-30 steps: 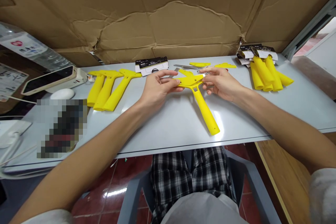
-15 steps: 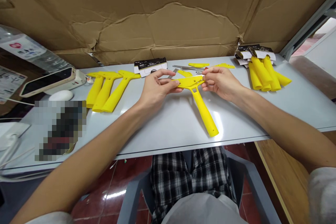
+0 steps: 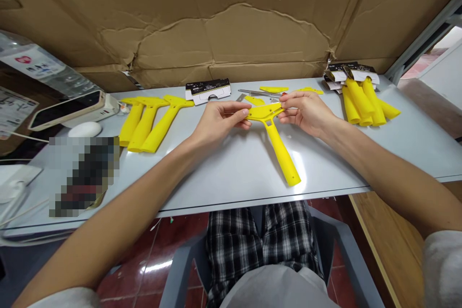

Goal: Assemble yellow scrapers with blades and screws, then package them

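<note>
Between my hands is a yellow plastic scraper [image 3: 282, 151], its wide head at the top and its handle slanting down toward the table's front edge. The thumb and fingers of my left hand [image 3: 221, 119] pinch the left end of the head. At the right end, my right hand [image 3: 305, 109] is closed on the head, fingertips partly hidden behind it. Just behind lie a small yellow plastic piece [image 3: 254, 101], a thin metal strip [image 3: 257, 92] and another flat yellow piece [image 3: 273, 89].
Several yellow scrapers [image 3: 157, 125] lie on the left. Black-and-white cards [image 3: 208, 90] rest at the back, and more yellow handles [image 3: 361, 101] with cards are piled right. A phone [image 3: 67, 109], a white mouse [image 3: 84, 129] and cables occupy the left end. Cardboard [image 3: 231, 33] walls the back.
The scraper's head has shifted very slightly right, and my left thumb now lies more over its left end. Both hands keep their hold; the view has moved a little.
</note>
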`<state>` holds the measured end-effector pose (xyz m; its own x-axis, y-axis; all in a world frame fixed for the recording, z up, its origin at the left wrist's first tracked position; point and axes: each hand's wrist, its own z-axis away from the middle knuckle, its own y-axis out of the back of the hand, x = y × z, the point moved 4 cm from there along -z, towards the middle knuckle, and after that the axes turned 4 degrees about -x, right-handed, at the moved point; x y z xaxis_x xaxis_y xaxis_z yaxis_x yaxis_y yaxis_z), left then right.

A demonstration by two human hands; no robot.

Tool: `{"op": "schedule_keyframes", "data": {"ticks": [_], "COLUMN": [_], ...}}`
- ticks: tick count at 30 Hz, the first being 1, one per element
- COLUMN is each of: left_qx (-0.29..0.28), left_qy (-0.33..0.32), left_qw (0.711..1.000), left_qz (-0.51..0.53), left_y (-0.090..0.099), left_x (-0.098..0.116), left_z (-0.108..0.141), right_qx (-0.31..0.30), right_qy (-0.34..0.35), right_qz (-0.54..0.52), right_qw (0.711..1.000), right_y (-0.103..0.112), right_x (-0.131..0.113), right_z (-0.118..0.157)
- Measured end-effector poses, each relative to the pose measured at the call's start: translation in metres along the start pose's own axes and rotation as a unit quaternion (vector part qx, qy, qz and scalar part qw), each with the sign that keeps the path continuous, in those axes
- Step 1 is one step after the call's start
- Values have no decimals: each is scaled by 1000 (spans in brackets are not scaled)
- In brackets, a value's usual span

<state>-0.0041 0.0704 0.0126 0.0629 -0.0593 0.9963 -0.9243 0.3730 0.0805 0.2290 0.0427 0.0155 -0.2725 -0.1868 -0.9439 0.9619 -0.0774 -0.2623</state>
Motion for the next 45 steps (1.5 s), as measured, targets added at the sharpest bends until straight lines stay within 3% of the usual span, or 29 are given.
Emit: {"op": "schedule_keyframes", "data": {"ticks": [19, 29, 35, 45], "left_qx": [-31, 2, -5, 25], "left_qy": [20, 54, 137, 118], "left_qw": [999, 996, 985, 988], "left_qz": [-21, 68, 109, 95], "left_y": [0, -1, -6, -5], "left_x": [-2, -13, -14, -5], "left_z": [0, -4, -4, 1], "right_qx": [-39, -20, -21, -31], "right_qy": [-4, -3, 27, 16], "right_qz": [1, 24, 20, 16], "right_qw": [999, 1000, 999, 999], "right_y": [-2, -3, 3, -1], "right_x": [6, 6, 2, 6], "right_z": [-1, 2, -2, -1]}}
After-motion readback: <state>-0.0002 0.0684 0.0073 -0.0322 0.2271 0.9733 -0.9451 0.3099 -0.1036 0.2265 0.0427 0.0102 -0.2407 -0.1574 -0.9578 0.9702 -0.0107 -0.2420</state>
